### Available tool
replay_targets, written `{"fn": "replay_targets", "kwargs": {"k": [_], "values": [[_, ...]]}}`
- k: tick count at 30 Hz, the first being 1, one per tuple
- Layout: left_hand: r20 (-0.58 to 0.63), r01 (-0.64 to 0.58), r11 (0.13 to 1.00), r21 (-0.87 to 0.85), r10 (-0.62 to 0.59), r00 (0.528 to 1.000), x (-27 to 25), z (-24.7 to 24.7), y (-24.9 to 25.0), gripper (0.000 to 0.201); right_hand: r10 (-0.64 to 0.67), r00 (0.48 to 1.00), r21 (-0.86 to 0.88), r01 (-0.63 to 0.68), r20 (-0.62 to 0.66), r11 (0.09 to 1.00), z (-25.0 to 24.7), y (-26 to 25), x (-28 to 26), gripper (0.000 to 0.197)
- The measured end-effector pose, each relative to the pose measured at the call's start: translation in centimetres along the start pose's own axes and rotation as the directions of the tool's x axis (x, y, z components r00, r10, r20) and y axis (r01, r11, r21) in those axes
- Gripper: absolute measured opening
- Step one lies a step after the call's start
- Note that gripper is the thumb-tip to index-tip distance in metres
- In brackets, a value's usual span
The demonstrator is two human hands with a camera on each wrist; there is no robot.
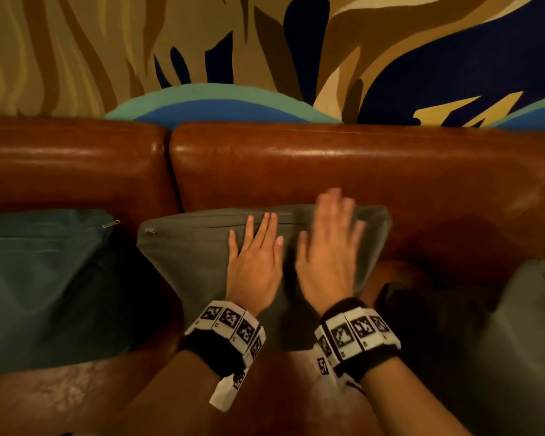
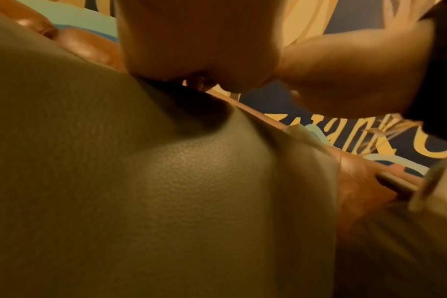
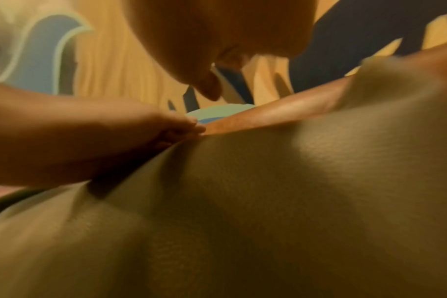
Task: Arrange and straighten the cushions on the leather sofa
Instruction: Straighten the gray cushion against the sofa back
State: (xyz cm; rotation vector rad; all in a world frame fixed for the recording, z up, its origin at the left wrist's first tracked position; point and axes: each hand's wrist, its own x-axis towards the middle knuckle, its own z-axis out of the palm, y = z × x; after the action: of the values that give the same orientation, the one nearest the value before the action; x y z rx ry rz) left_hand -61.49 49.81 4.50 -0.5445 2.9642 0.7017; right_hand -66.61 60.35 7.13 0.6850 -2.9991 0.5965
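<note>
The grey-green cushion [image 1: 202,262] stood propped against the backrest of the brown leather sofa [image 1: 359,171], its zipper edge uppermost and the zipper pull [image 1: 150,230] at its top left corner. The left hand [image 1: 254,265] lay flat on the cushion's front face, fingers [image 1: 266,228] straight and close together, their tips reaching up to the zipper seam. Just beside it, to its right, the right hand [image 1: 326,262] was held against the same face with fingers [image 1: 343,209] straight and somewhat spread; it was blurred, so whether it actually pressed the fabric could not be told. In the left wrist view the palm [image 2: 199,44] met the pebbled cushion cover [image 2: 166,191]. In the right wrist view the cover [image 3: 268,201] filled the lower frame, with the other hand [image 3: 64,141] lying on it at left.

Left of the left hand's fingers, well apart from them, a teal cushion [image 1: 44,272] also leaned on the backrest. Right of the right hand's fingers, at the frame's edge, sat a paler grey cushion [image 1: 523,325]. Beyond the fingertips, above the sofa back, hung a wall covering patterned in tan, navy and blue [image 1: 296,58]. Both wrists wore black bands with black-and-white marker tags [image 1: 356,333].
</note>
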Motion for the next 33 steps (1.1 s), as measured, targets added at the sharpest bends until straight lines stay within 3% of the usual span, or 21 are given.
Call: {"fn": "replay_targets", "kwargs": {"k": [2, 4, 7, 8, 11, 12, 13, 15, 16, 17, 18, 21, 23, 25, 27, 29, 31, 33], "values": [[0.014, -0.010, 0.999, 0.033, 0.010, 1.000, 0.4, 0.3, -1.3, 0.057, -0.169, 0.936, 0.014, 0.173, 0.309, 0.985, 1.4, -0.6, 1.4, 0.054], [0.033, 0.049, 0.989, 0.141, -0.055, 0.998, 0.6, 0.2, -4.0, 0.062, -0.135, 0.869, -0.078, 0.194, 0.475, 0.978, 2.5, 1.5, 2.9, 0.057], [0.037, 0.108, 0.964, 0.242, -0.120, 0.992, 0.2, -1.0, -8.5, 0.068, -0.035, 0.899, -0.237, 0.153, 0.437, 0.959, 1.8, 6.8, 4.1, 0.097], [0.037, 0.123, 0.953, 0.276, -0.138, 0.990, 0.0, -1.5, -9.5, 0.065, 0.008, 0.900, -0.294, 0.134, 0.436, 0.946, 1.1, 8.4, 4.4, 0.100], [0.016, 0.273, 0.902, 0.333, -0.295, 0.955, 0.3, -2.6, -9.6, 0.055, 0.267, 0.857, -0.443, -0.051, 0.441, 0.895, -1.4, 9.6, 5.2, 0.065], [0.004, 0.315, 0.894, 0.319, -0.334, 0.943, 0.8, -2.6, -8.4, 0.056, 0.296, 0.861, -0.446, -0.091, 0.414, 0.890, -1.6, 8.7, 5.5, 0.061], [-0.012, 0.306, 0.907, 0.290, -0.316, 0.949, 1.2, -2.4, -6.7, 0.056, 0.239, 0.890, -0.411, -0.065, 0.388, 0.909, -1.5, 7.2, 5.4, 0.060], [-0.020, 0.134, 0.965, 0.224, -0.133, 0.991, 1.5, -0.9, -3.0, 0.057, -0.052, 0.913, -0.216, 0.150, 0.404, 0.965, -0.1, 3.2, 4.9, 0.057], [0.024, 0.035, 0.978, 0.208, -0.041, 0.999, 1.7, -0.2, -1.8, 0.056, -0.174, 0.877, -0.107, 0.246, 0.448, 0.963, 0.8, 1.6, 4.5, 0.054], [0.074, 0.006, 0.977, 0.212, -0.022, 0.997, 1.7, 0.0, -1.5, 0.053, -0.205, 0.829, -0.054, 0.272, 0.521, 0.961, 1.4, 0.8, 4.3, 0.052], [0.100, 0.058, 0.974, 0.221, -0.082, 0.992, 1.7, -0.3, -2.3, 0.052, -0.155, 0.804, -0.067, 0.235, 0.575, 0.970, 1.7, 1.2, 4.5, 0.051], [0.020, 0.240, 0.912, 0.332, -0.262, 0.965, 0.7, -2.3, -8.9, 0.052, 0.132, 0.851, -0.262, 0.007, 0.508, 0.965, 0.4, 7.7, 5.3, 0.056], [-0.044, 0.303, 0.882, 0.361, -0.308, 0.950, -0.9, -4.7, -12.9, 0.053, 0.366, 0.788, -0.283, -0.253, 0.494, 0.925, -1.5, 11.9, 5.1, 0.067], [-0.023, 0.347, 0.905, 0.248, -0.353, 0.935, -1.8, -6.9, -14.3, 0.055, 0.512, 0.676, -0.139, -0.526, 0.530, 0.839, -2.3, 14.1, 5.0, 0.085], [-0.065, 0.398, 0.917, -0.026, -0.399, 0.915, -1.8, -8.1, -13.7, 0.050, 0.554, 0.654, 0.117, -0.694, 0.515, 0.711, -2.4, 14.4, 4.9, 0.093], [-0.130, 0.441, 0.872, -0.212, -0.473, 0.872, -1.8, -9.5, -12.9, 0.048, 0.561, 0.695, 0.331, -0.713, 0.450, 0.618, -3.2, 14.1, 4.8, 0.081], [-0.206, 0.453, 0.819, -0.353, -0.540, 0.816, -1.8, -10.7, -13.3, 0.039, 0.529, 0.761, 0.433, -0.649, 0.376, 0.625, -4.6, 13.6, 4.5, 0.050], [-0.194, 0.437, 0.742, -0.507, -0.593, 0.782, -1.8, -11.0, -14.0, 0.039, 0.494, 0.800, 0.515, -0.599, 0.341, 0.614, -5.7, 13.7, 4.1, 0.031]]}}
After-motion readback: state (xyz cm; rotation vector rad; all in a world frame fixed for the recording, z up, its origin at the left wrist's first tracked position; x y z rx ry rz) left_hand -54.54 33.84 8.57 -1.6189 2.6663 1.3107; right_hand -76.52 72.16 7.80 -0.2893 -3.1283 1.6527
